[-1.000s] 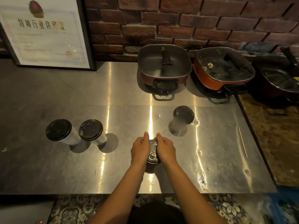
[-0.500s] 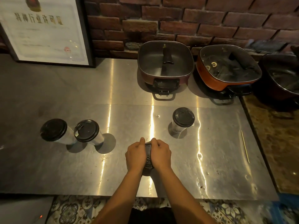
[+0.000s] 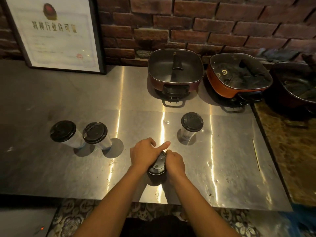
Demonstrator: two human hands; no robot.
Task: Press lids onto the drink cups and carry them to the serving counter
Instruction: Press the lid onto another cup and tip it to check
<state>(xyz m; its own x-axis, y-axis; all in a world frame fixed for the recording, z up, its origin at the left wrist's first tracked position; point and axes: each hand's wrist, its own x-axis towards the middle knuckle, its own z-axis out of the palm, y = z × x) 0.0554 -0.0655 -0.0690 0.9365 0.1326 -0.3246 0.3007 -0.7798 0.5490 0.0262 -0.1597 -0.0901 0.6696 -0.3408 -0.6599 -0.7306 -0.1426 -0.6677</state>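
Both hands close on the black lid (image 3: 159, 164) of the near cup on the steel worktop (image 3: 230, 168): left hand (image 3: 144, 155) presses, right hand (image 3: 175, 160) clamps. An even push around the rim, cup upright, should seat it.

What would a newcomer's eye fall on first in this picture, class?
First, the left hand and right hand pressing a black lid onto a cup at the front middle of the steel counter. Next, three lidded cups: two side by side at the left, one alone behind the hands. At the back right, square pots sit against the brick wall.
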